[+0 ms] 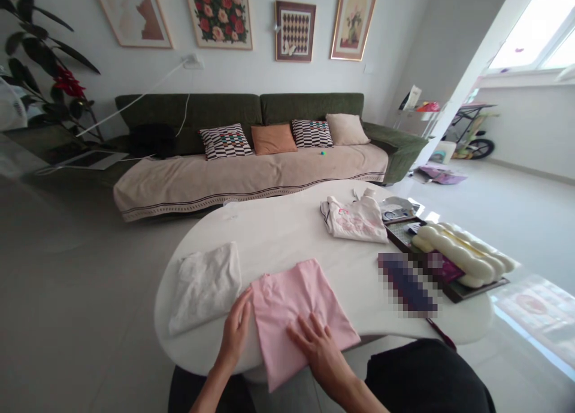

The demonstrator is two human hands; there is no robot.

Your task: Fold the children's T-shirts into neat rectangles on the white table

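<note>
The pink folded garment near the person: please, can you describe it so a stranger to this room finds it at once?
In front of the green sofa stands a white rounded table. On its edge nearest the person lies the pink folded garment, with the right hand resting on it and the left hand against its side. It is the only plain pink piece, next to a white folded cloth.

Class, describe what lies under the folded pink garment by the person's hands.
The folded pink garment rests on the white table; whatever lies directly beneath it is covered.
</note>
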